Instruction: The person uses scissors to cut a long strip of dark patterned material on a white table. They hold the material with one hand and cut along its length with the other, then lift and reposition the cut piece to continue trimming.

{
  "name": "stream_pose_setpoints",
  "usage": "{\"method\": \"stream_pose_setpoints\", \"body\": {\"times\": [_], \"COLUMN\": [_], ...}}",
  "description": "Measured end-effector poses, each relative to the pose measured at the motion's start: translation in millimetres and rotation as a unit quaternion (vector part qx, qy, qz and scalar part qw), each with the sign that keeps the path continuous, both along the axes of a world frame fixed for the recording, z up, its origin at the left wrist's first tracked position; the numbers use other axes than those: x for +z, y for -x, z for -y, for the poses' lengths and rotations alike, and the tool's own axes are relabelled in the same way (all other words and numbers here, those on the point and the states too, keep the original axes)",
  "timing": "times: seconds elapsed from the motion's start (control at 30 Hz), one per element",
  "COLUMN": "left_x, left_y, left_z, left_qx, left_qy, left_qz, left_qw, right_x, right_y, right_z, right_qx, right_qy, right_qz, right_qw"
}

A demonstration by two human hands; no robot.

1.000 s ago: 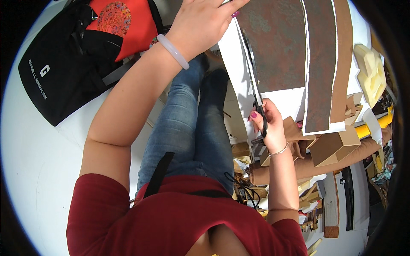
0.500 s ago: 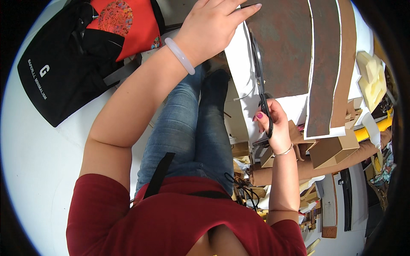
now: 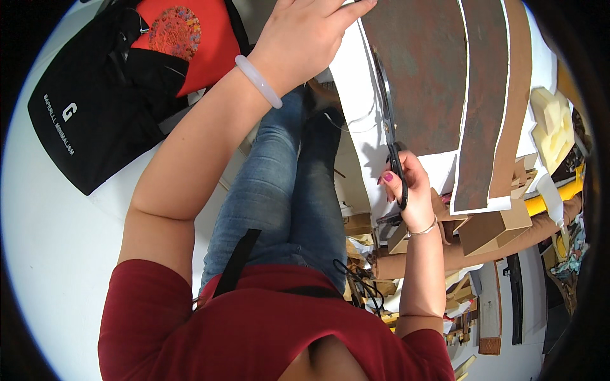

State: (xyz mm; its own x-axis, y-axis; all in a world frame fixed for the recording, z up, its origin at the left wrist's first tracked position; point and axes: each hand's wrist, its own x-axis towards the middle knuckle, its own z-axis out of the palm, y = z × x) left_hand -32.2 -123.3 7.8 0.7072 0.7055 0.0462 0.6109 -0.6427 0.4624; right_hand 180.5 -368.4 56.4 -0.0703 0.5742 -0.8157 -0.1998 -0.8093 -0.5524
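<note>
My right hand [image 3: 414, 193] is closed round the black handles of long scissors [image 3: 391, 130]. The scissors' slim blades point away from me, lying along the left edge of a dark brown mottled sheet [image 3: 419, 76]. White backing [image 3: 356, 82] shows to the left of the blades and below the sheet. Up at the top edge of the view is my left hand [image 3: 311, 32], near the sheet's far left corner. One finger stretches to the right; some fingertips are cut off by the frame. A pale bangle [image 3: 258, 81] circles the left wrist.
Right of the sheet lie a dark curved strip [image 3: 484, 108] and a lighter brown strip [image 3: 518, 95]. Beyond them sit cream foam-like pieces [image 3: 549, 130]. An open cardboard box [image 3: 495, 228] and a brown roll [image 3: 413, 267] are nearer. A black bag [image 3: 89, 120] with red fabric [image 3: 190, 38] is at left.
The mottled sheet has slid slightly nearer to me. My left hand has shifted a little up and left. The scissors and right hand have moved slightly toward me, still gripped.
</note>
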Motion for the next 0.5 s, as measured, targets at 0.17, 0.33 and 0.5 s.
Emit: {"method": "stream_pose_setpoints", "body": {"times": [0.17, 0.33, 0.5], "left_x": [1, 0, 0], "left_y": [2, 1, 4], "left_z": [-4, -20, -32], "left_qx": [-0.011, 0.011, 0.004], "left_qy": [-0.013, -0.047, -0.045], "left_qz": [0.01, 0.001, 0.0], "left_qw": [1.0, 0.999, 0.999], "right_x": [-3, -2, 0], "right_y": [0, -5, -6], "right_z": [-5, -4, -16], "right_qx": [0.004, 0.017, 0.002], "right_qy": [0.008, 0.024, 0.004], "right_qz": [-0.006, -0.006, -0.026], "right_qw": [1.0, 1.0, 1.0]}}
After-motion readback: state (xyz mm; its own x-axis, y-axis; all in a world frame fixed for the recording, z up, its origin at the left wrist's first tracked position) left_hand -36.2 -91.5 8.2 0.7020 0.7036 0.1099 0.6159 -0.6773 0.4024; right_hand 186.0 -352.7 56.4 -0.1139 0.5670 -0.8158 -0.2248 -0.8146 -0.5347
